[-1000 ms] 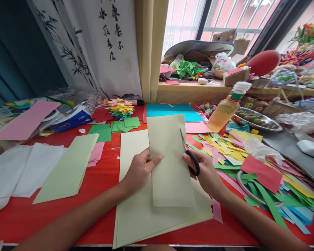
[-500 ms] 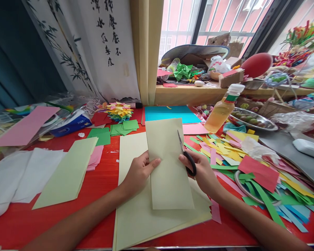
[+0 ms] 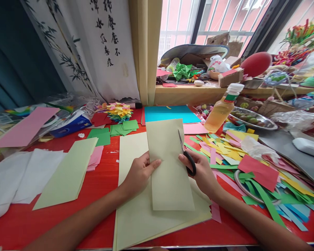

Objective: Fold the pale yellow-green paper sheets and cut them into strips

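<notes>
A folded pale green paper piece [image 3: 170,177] is raised over the table, pinched at its left edge by my left hand [image 3: 141,172], thumb on top. My right hand [image 3: 202,170] is closed around black-handled scissors [image 3: 189,163]. Their blades lie along the right edge of the folded paper, pointing away from me; I cannot tell how far the blades are apart. Below both hands lie larger pale green sheets [image 3: 132,219]. To the left rests another cut pale green piece [image 3: 68,174].
Colourful paper scraps [image 3: 225,148] and a red paper square [image 3: 259,172] are heaped at right. A bottle of amber liquid [image 3: 219,111] stands behind them, beside a metal plate [image 3: 270,124]. Blue sheets [image 3: 170,114], green squares [image 3: 99,136] and a folded-paper ornament [image 3: 119,112] lie at the back.
Almost nothing differs. The folded paper's lower end has shifted very slightly; both hands and the scissors keep nearly the same place.
</notes>
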`<act>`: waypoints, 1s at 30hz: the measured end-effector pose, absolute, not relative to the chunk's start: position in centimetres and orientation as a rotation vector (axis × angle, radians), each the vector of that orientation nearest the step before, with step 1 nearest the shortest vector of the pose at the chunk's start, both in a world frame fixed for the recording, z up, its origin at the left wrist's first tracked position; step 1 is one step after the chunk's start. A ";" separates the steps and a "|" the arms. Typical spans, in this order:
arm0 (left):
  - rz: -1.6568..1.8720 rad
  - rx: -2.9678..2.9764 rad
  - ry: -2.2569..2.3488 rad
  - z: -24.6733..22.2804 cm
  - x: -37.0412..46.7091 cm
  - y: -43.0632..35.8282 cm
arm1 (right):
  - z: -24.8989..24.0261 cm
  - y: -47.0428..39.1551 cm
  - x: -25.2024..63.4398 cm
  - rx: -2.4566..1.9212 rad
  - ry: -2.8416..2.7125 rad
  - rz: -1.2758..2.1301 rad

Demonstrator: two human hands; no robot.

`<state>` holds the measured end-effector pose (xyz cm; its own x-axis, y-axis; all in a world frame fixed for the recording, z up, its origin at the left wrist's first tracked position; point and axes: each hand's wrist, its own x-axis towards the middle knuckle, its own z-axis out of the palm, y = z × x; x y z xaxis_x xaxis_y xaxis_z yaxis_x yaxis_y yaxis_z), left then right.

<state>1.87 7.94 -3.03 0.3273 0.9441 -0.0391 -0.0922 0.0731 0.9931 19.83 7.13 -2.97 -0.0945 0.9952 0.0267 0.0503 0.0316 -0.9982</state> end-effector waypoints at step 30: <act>0.911 1.237 0.891 -3.4 1.9 7.9 | -2.8 7.6 20.2 -1.146 -1.298 1.256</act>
<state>1.88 7.87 -3.43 0.3803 0.9228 -0.0608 -0.0813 0.0989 0.9918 20.15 7.57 -2.80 -0.0969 0.9949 0.0277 0.0051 0.0283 -0.9996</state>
